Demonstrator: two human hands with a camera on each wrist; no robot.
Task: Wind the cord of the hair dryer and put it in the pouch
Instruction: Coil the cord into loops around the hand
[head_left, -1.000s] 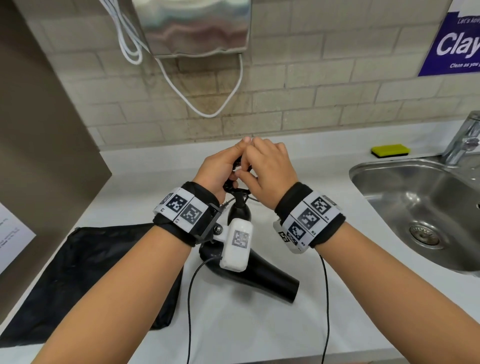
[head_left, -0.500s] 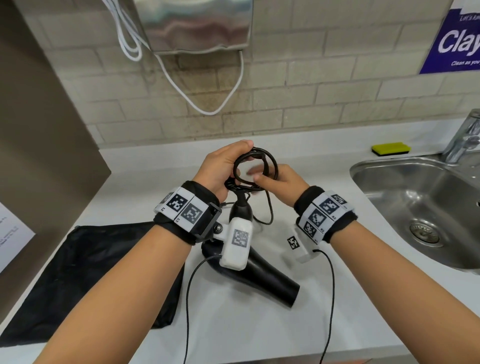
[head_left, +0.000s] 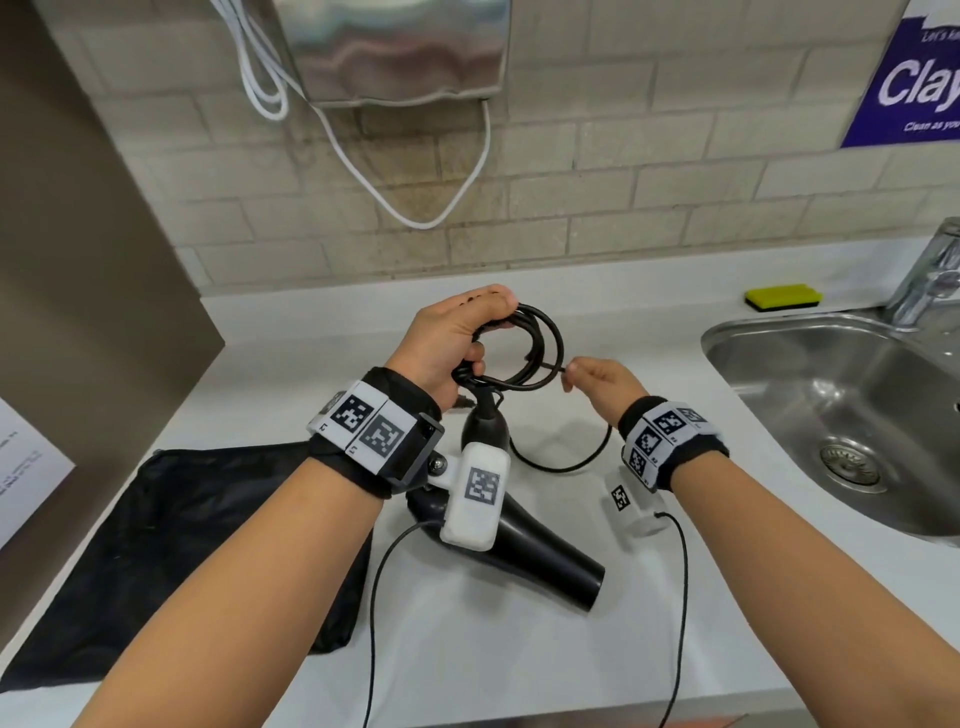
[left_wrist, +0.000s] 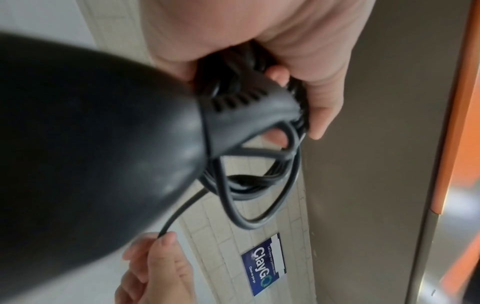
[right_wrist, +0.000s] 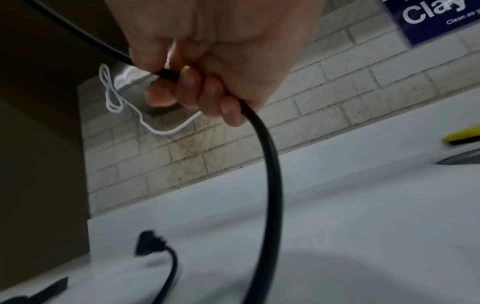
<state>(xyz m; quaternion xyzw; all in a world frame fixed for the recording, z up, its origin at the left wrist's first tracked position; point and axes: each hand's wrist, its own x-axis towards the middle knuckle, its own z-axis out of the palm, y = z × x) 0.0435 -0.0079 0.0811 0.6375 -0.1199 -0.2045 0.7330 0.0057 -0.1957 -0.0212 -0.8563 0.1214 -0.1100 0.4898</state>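
A black hair dryer (head_left: 540, 556) lies on the white counter (head_left: 519, 649), its handle pointing up towards my hands. My left hand (head_left: 457, 338) grips the coiled loops of its black cord (head_left: 540, 353) above the handle end; in the left wrist view the fingers (left_wrist: 317, 102) curl round the coil (left_wrist: 249, 185). My right hand (head_left: 597, 379) pinches the loose run of cord just right of the coil; the cord (right_wrist: 270, 174) passes through those fingers (right_wrist: 207, 90) and hangs down. The plug (right_wrist: 148, 242) lies on the counter. The black pouch (head_left: 156, 545) lies flat at the left.
A steel sink (head_left: 841, 415) with a tap (head_left: 930, 275) is at the right. A yellow sponge (head_left: 782, 297) sits by the back wall. A metal dispenser (head_left: 400, 47) with a white cable hangs above. A brown panel (head_left: 78, 260) bounds the left side.
My right hand has drawn away to the right from the left hand, sliding along the cord, and a fresh loop now shows in the left hand's coil.
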